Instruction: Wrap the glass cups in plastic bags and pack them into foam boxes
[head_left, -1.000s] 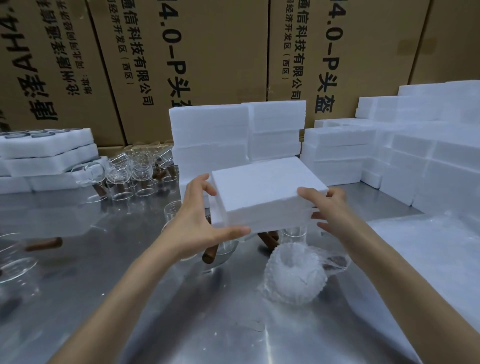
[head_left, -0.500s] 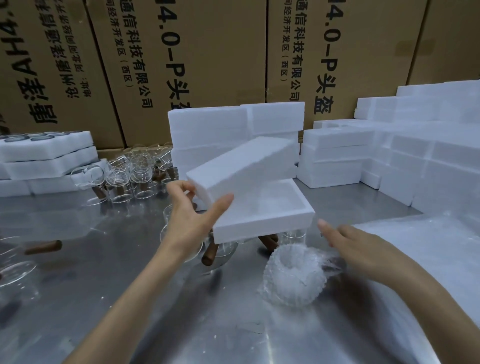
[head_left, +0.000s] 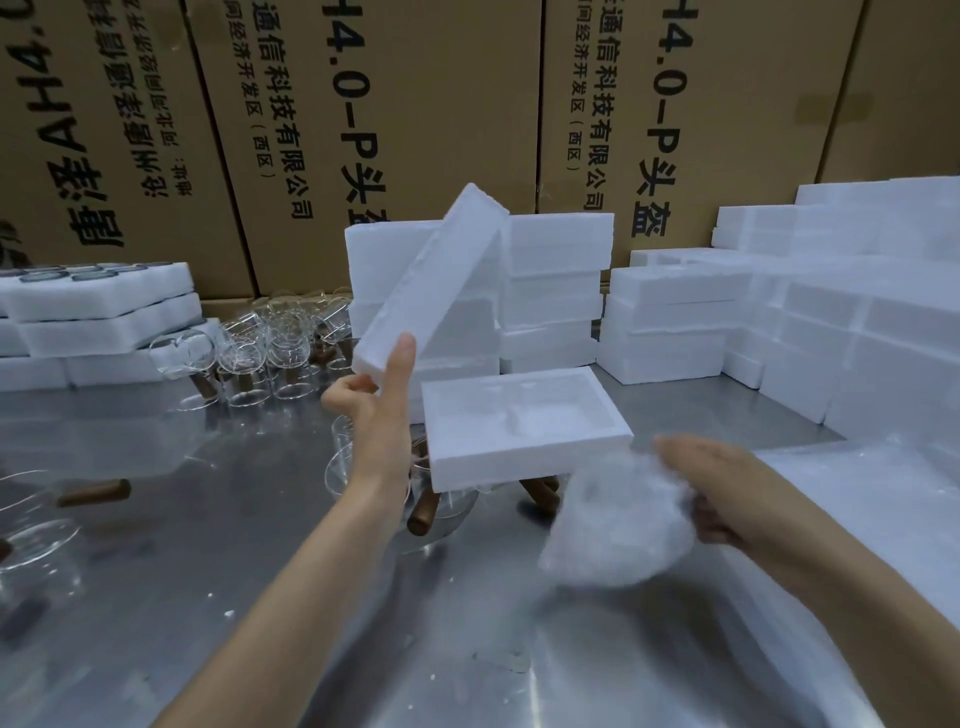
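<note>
We see left hand (head_left: 382, 410) holding foam lid (head_left: 431, 280) tilted up, fingers around its lower end. Right hand (head_left: 727, 493) grips bag-wrapped cup (head_left: 618, 525), blurred, above table (head_left: 260, 597), just beside open foam box (head_left: 524, 431).

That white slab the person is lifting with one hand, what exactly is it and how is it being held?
It is a foam lid, white and grainy like polystyrene, a thick flat rectangle with rough, crumbly edges. It is tilted steeply, its low end near the person and its high end rising toward the stacked foam boxes behind. The left hand grips its low end, thumb up one face and fingers curled behind. It is clear of the open foam box below, whose moulded hollow shows.
</note>
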